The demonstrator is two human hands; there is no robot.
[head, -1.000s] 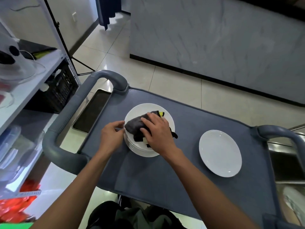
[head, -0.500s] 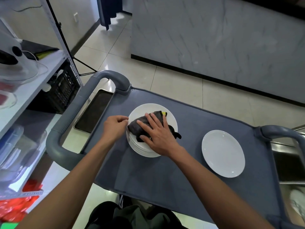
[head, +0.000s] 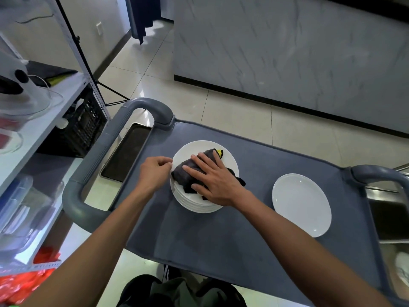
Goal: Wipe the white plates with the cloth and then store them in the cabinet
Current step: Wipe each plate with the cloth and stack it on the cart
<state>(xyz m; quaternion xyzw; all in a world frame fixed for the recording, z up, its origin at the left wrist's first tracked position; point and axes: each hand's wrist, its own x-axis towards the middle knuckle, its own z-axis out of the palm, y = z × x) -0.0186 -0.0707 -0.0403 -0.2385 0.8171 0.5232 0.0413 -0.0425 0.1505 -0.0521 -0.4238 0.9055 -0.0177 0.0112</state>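
Now dark crumpled cloth point(head: 188, 171) atop white plate stack point(head: 194, 201).

Both bare forearms reach in from 6 o'clock. The right hand point(head: 212, 181) lies flat, fingers straight and spread toward 10 o'clock (palm down). At its 9 o'clock the left hand point(head: 156, 172) is curled, fingertips pinched together

**Surrounding fixtures and stored items**

A grey cart point(head: 221, 235) with tubular handles stands on a glossy tiled floor point(head: 254, 116). A metal shelving unit point(head: 42, 129) stands to the left of the cart, carrying a white appliance point(head: 20, 85) with glass bowls, a black crate point(head: 81, 129) and clear plastic containers point(head: 20, 213). A marble-patterned wall point(head: 287, 52) with a dark base strip stands beyond the cart. A steel tray point(head: 389, 218) lies at far right.
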